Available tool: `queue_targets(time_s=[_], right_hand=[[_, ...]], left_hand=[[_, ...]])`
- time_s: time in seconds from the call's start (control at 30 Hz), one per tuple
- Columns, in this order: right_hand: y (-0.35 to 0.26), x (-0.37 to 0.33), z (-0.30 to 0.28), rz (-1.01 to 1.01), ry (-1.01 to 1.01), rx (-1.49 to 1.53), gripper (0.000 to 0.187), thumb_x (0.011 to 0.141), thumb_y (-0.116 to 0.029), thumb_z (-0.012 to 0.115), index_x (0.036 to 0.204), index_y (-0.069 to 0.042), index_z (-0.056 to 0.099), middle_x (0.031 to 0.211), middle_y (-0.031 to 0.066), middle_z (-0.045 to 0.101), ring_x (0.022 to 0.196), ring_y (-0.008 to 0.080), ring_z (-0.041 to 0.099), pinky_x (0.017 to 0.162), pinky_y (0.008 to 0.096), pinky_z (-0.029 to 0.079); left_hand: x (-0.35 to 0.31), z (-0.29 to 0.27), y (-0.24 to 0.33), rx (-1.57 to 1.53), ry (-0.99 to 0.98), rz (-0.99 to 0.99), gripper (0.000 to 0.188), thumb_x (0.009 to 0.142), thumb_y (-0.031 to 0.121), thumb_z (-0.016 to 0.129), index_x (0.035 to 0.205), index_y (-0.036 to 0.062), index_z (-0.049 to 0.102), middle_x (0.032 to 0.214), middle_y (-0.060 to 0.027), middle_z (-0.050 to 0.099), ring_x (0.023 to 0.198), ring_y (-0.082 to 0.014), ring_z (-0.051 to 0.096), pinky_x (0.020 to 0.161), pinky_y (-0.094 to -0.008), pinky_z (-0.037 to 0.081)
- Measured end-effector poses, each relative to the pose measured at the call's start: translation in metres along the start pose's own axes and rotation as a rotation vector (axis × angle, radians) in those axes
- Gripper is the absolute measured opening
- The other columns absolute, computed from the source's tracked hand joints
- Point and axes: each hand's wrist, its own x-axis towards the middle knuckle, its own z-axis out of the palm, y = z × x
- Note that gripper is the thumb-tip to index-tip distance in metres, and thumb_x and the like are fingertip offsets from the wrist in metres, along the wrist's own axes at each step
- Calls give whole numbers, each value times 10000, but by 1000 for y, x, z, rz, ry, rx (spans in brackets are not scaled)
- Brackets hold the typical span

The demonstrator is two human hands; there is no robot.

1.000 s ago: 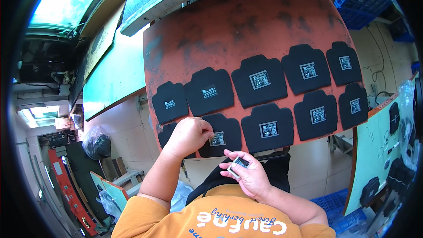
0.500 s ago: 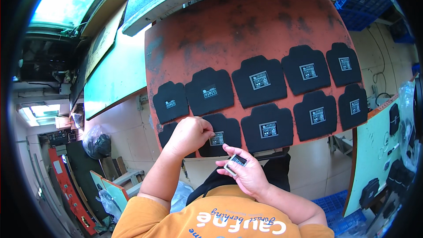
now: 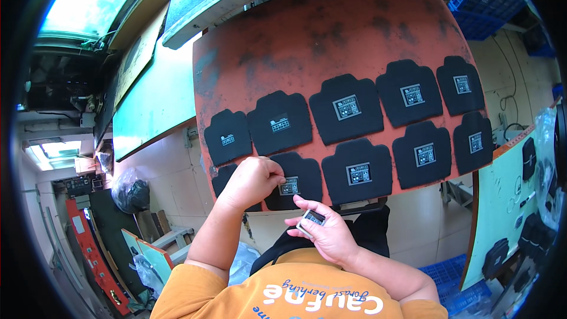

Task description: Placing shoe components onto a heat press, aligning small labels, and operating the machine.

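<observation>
My left hand [image 3: 253, 182], closed with thumb and forefinger pinched, is at the upper left corner of a small black label with a silver border [image 3: 289, 186]. That label lies on a black fabric pad [image 3: 307, 171] with a stepped top, in the near row. My right hand [image 3: 328, 233] is just off the table's near edge and grips a small stack of similar labels [image 3: 314, 218] between thumb and fingers. Left of it, another black pad [image 3: 223, 178] is mostly covered by my left hand and wrist.
The reddish table [image 3: 283, 29] bears two rows of black pads, most with a bordered label like this pad [image 3: 346, 108]. Blue crates [image 3: 481, 0] stand at the far right. A pale green board [image 3: 502, 201] is at the right, another green tabletop [image 3: 156, 100] at the left.
My right hand has drawn slightly left and down with the label stack. My left hand stays at the label's corner.
</observation>
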Motion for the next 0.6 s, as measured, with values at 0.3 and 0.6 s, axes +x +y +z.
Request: queue_targets(time_s=[0.3, 0.6], right_hand=[[0, 0, -3, -5, -32, 18, 311, 916, 16, 468, 1227, -3, 468, 1428, 133, 292, 1067, 216, 557, 855, 305, 514], [-1, 0, -3, -8, -33, 6, 314, 914, 21, 467, 1227, 0, 465, 1429, 143, 284, 1066, 219, 559, 858, 306, 514]], left_hand=[[0, 1, -1, -14, 6, -16, 107, 673, 65, 703, 756, 4, 676, 686, -120, 624, 643, -251, 616, 606, -309, 487], [-1, 3, -1, -9, 19, -22, 111, 679, 71, 705, 759, 0, 676, 685, -122, 626, 630, -249, 617, 601, -307, 486]])
